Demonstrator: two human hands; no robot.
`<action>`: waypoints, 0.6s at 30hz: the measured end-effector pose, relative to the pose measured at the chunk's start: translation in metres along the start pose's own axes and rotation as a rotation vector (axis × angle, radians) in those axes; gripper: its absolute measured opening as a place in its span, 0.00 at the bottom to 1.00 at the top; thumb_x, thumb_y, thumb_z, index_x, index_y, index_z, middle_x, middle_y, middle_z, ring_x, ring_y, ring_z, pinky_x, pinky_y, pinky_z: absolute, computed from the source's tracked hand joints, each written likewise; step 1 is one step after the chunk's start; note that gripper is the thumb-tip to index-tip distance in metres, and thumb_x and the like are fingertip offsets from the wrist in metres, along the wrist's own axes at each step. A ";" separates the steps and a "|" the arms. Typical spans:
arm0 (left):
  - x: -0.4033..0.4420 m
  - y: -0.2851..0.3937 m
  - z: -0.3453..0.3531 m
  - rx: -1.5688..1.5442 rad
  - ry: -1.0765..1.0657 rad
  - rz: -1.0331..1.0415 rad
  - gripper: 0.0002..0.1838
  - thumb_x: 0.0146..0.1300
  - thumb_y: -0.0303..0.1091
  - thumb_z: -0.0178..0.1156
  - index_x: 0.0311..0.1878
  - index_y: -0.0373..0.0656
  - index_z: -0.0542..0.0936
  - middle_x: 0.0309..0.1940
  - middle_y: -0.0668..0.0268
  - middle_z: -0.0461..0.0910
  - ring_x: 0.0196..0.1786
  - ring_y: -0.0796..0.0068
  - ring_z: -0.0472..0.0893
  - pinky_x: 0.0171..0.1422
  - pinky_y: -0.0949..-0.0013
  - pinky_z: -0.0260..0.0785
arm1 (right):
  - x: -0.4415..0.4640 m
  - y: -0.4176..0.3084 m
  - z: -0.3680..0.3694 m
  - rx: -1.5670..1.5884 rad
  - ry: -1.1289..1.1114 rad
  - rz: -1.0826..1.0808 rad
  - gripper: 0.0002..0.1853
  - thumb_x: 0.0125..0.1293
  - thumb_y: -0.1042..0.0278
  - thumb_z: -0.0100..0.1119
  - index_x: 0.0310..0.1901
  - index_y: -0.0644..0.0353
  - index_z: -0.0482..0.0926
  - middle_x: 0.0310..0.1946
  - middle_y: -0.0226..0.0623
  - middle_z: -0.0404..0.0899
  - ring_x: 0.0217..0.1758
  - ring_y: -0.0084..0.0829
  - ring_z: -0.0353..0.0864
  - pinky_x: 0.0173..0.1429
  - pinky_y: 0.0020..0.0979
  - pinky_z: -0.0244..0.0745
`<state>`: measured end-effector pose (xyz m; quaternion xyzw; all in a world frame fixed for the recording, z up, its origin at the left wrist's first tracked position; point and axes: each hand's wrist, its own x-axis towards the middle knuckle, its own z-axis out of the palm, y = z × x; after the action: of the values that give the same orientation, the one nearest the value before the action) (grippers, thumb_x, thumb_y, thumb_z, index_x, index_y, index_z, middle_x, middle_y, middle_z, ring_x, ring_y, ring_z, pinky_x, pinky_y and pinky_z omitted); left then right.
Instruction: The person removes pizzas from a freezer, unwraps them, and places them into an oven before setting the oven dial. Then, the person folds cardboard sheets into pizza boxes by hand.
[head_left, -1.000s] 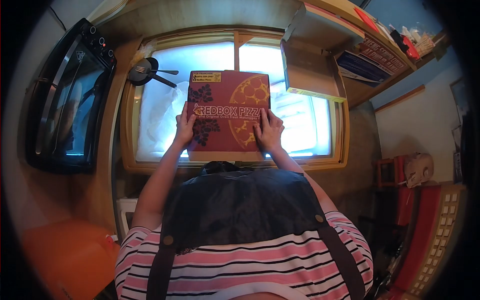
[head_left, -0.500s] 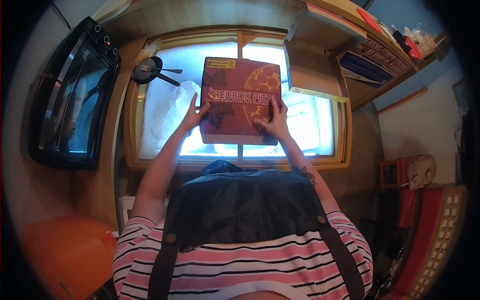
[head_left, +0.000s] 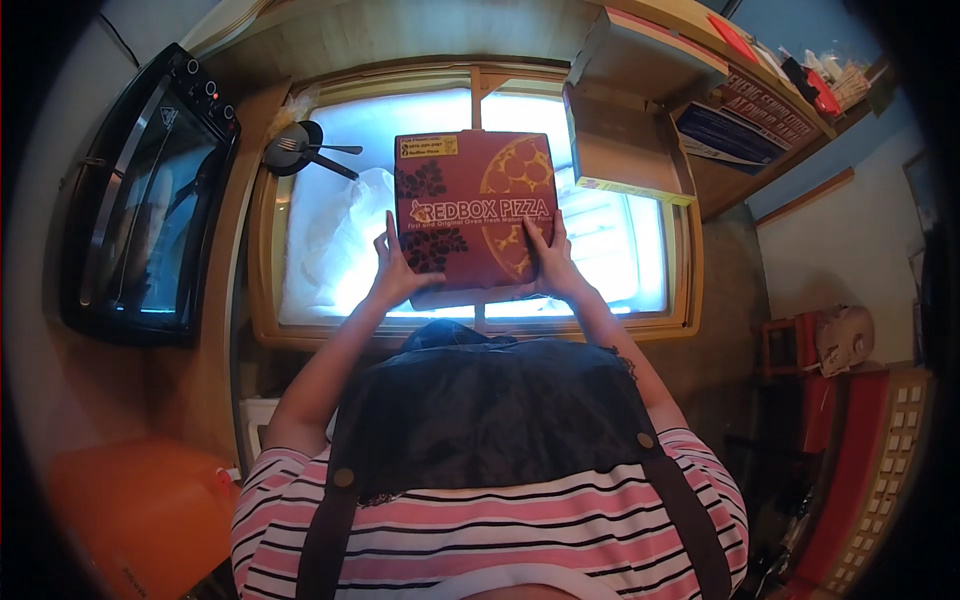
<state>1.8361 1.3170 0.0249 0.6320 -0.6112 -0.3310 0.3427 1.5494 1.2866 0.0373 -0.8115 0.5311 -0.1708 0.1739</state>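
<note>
A closed red pizza box (head_left: 470, 185) with "REDBOX PIZZA" printed on its lid is held between both hands above a brightly lit glass-topped freezer (head_left: 335, 115). My left hand (head_left: 397, 272) grips its left front corner, thumb over the lid and fingers along the side. On the right side, my right hand (head_left: 553, 262) clasps the box, thumb on the lid. The undersides of the fingers are hidden. Beyond the box on the left lies a dark pan (head_left: 287, 150) with a fork and another utensil on it.
A black oven (head_left: 150, 200) stands on the left. An open cardboard box (head_left: 630, 135) sits at the freezer's back right, beside other printed boxes (head_left: 735, 145). An orange object (head_left: 140, 510) is at lower left, and a red chair-like item (head_left: 790, 345) at right.
The pizza box has come slightly nearer to me and a little left. My left hand has slid from its left side down to the front corner; my right thumb shifted on the lid.
</note>
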 end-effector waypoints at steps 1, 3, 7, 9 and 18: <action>-0.010 0.005 -0.001 0.266 0.076 0.233 0.69 0.31 0.45 0.74 0.66 0.50 0.29 0.63 0.47 0.42 0.65 0.44 0.50 0.63 0.51 0.53 | 0.001 0.000 0.000 -0.004 -0.025 0.020 0.67 0.22 0.54 0.78 0.66 0.39 0.42 0.63 0.60 0.20 0.65 0.65 0.38 0.64 0.52 0.52; -0.017 0.008 0.000 0.535 0.150 0.455 0.69 0.28 0.49 0.74 0.67 0.53 0.32 0.64 0.47 0.38 0.65 0.40 0.47 0.63 0.47 0.51 | 0.002 0.001 -0.001 -0.007 -0.019 -0.003 0.67 0.21 0.54 0.78 0.66 0.38 0.42 0.63 0.61 0.21 0.65 0.66 0.38 0.64 0.52 0.52; -0.019 0.014 0.002 0.596 -0.035 0.461 0.62 0.26 0.47 0.74 0.67 0.58 0.47 0.67 0.51 0.31 0.63 0.35 0.48 0.63 0.42 0.50 | -0.002 -0.004 -0.008 -0.142 -0.066 0.002 0.67 0.20 0.56 0.78 0.66 0.37 0.42 0.64 0.61 0.25 0.63 0.66 0.43 0.62 0.52 0.56; -0.023 0.018 -0.001 0.768 -0.096 0.508 0.58 0.30 0.44 0.72 0.67 0.53 0.49 0.67 0.50 0.33 0.60 0.36 0.54 0.61 0.47 0.57 | -0.006 -0.008 -0.009 -0.252 -0.046 -0.053 0.65 0.23 0.57 0.76 0.66 0.38 0.43 0.64 0.62 0.29 0.58 0.64 0.52 0.54 0.49 0.64; -0.018 -0.003 0.003 0.851 -0.010 0.558 0.47 0.39 0.36 0.67 0.65 0.48 0.55 0.66 0.48 0.43 0.39 0.53 0.68 0.45 0.59 0.69 | -0.010 -0.014 0.002 -0.473 0.089 -0.128 0.48 0.40 0.69 0.63 0.65 0.40 0.49 0.61 0.63 0.46 0.42 0.55 0.69 0.34 0.40 0.77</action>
<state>1.8348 1.3350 0.0212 0.5267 -0.8391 0.0484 0.1272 1.5575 1.3007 0.0412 -0.8534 0.5108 -0.0881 -0.0559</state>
